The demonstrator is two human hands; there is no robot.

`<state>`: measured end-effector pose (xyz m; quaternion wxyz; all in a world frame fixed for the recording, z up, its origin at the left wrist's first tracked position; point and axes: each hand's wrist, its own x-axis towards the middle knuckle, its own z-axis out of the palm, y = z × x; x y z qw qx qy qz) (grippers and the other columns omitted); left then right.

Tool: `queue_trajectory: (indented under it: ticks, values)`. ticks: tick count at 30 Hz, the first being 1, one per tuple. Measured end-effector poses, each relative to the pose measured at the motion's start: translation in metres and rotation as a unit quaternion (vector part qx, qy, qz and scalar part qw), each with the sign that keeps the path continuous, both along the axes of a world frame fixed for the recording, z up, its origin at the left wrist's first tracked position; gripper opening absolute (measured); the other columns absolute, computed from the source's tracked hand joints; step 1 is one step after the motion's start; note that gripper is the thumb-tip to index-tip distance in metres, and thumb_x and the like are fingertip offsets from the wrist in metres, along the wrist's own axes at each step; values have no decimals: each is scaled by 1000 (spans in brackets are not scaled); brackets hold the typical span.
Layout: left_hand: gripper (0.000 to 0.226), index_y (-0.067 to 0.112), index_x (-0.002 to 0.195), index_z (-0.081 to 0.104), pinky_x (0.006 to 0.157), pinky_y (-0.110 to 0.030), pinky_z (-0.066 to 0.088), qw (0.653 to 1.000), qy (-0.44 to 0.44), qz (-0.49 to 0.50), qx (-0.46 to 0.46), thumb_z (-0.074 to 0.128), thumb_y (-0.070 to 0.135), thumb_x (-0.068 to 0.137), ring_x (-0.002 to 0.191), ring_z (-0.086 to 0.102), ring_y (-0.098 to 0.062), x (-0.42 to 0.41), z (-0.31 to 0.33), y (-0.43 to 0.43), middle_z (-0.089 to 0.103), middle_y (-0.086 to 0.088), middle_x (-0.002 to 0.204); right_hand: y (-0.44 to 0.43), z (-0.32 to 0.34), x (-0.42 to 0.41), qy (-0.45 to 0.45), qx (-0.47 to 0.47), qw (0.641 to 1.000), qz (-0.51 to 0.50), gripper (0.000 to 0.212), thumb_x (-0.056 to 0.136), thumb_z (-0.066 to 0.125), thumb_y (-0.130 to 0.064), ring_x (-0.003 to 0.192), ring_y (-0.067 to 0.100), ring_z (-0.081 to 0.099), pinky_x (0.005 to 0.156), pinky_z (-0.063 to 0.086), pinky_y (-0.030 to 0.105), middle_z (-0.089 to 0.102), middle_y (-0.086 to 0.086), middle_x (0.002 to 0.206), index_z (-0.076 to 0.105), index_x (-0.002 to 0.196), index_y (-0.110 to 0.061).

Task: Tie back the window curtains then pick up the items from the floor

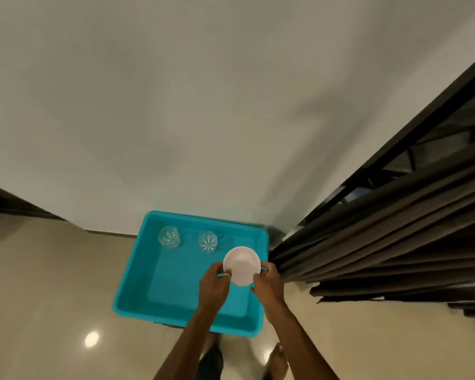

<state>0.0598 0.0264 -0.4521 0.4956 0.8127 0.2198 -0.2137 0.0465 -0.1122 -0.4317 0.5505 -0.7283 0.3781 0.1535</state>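
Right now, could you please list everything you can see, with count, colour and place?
tub: one, turquoise, on the floor against the wall
glasses: two, clear with a cut pattern, standing side by side at the tub's far end
bowl: one, white, held over the right part of the tub
curtain: one, dark brown, in folds on the right, reaching the floor
window frame: one, dark, behind the curtain on the right
wall: one, off-white, ahead
floor: beige glossy tiles, with light reflections
left hand: one, grips the bowl's left edge, ring on a finger
right hand: one, grips the bowl's right edge
foot: one, bare, at the bottom edge
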Motion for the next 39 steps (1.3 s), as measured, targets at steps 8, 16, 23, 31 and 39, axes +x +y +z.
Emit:
queue_trajectory:
  ticks: [8,16,23,31,39]
  values:
    - [45,19,132,56,90,-50,55,998,48,-31,-17,55,22,87,99,68,-36,44,-61,10,70,-7,116,12,-68,43,52,-41,998,3,32,94,59,-12,87,14,63,79,62,34,62,3,108,55,125,-20]
    - [70,24,143,46,96,-53,53,988,137,-53,-44,43,28,73,116,62,-33,73,-136,3,62,-7,129,4,-137,74,98,-64,992,36,37,91,56,-17,92,22,65,79,62,37,65,4,111,59,127,-22]
    - [57,26,144,43,100,-52,51,982,157,-91,-45,45,18,87,119,59,-33,93,-173,-2,56,-8,136,2,-171,84,113,-37,992,31,38,94,55,-11,96,19,60,90,61,41,60,2,113,57,130,-20]
    - [63,26,150,34,103,-54,48,980,159,-108,-53,49,22,90,126,55,-32,96,-197,-1,49,-7,147,2,-189,83,118,-7,993,13,37,96,59,-16,103,19,59,96,58,42,60,2,120,54,132,-21]
    - [65,13,153,31,107,-50,47,983,165,-82,-16,58,29,96,135,49,-33,85,-179,0,43,-14,153,5,-157,76,145,3,989,-23,51,96,63,-24,104,19,60,98,56,38,55,1,130,45,143,-18]
